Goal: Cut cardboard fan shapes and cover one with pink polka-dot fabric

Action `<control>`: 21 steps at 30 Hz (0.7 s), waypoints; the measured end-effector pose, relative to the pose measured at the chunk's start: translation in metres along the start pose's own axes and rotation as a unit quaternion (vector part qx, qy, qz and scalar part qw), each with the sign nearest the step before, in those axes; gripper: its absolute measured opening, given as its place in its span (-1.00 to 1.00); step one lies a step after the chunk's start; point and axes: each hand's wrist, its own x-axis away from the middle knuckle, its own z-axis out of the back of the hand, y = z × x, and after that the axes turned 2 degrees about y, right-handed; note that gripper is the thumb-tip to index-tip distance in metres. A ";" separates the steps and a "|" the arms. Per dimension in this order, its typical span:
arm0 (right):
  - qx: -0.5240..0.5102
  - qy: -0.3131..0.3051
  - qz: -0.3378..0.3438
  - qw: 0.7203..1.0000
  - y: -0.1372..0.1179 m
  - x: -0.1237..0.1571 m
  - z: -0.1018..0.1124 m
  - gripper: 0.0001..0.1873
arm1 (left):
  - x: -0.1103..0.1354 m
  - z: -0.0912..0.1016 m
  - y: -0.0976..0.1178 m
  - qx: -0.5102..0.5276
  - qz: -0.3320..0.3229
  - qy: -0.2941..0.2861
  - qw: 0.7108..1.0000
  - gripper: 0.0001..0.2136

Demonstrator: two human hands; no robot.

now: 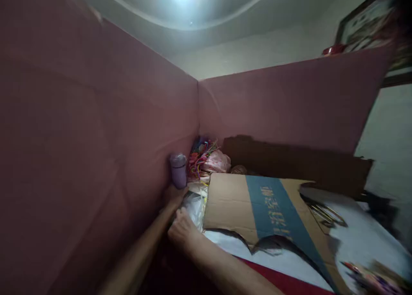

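At the left end of the table lies a clear plastic bag (194, 210), with thin yellow strands beside it. My right hand (184, 229) is closed at its near edge, fingers curled and pinching the plastic. Just beyond, my left hand (175, 197) reaches to the far-left side of the bag, close below a purple bottle (178, 170). Motion blur hides how its fingers are set. Right of both hands is a large cardboard sheet (228, 202) with a blue band and printed characters, its near edge cut in curves.
Colourful craft stems (203, 155) and a pink plastic bag (218, 162) fill the far corner. Scissors (328, 213) rest on the cardboard's right part. Blurred small items (373, 278) lie at the lower right. Pink partitions (144, 101) enclose the left and back.
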 end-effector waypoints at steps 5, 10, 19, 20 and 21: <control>-0.014 0.022 0.037 0.999 0.010 0.011 0.002 -0.84 | 0.005 -0.007 0.004 0.002 -0.022 0.011 1.000 -0.43; -0.022 0.086 0.033 0.996 0.009 0.019 -0.008 -0.86 | 0.011 -0.007 -0.002 -0.003 -0.041 0.040 0.998 -0.41; -0.032 0.126 0.042 0.991 -0.002 0.058 -0.008 -0.89 | 0.012 -0.008 -0.006 -0.011 -0.058 0.051 0.997 -0.42; -0.036 0.126 0.050 0.990 -0.003 0.063 -0.007 -0.89 | 0.012 -0.010 -0.005 -0.013 -0.061 0.051 0.997 -0.44; -0.039 0.127 0.056 0.990 -0.005 0.067 -0.006 -0.88 | 0.012 -0.010 -0.005 -0.015 -0.064 0.050 0.997 -0.48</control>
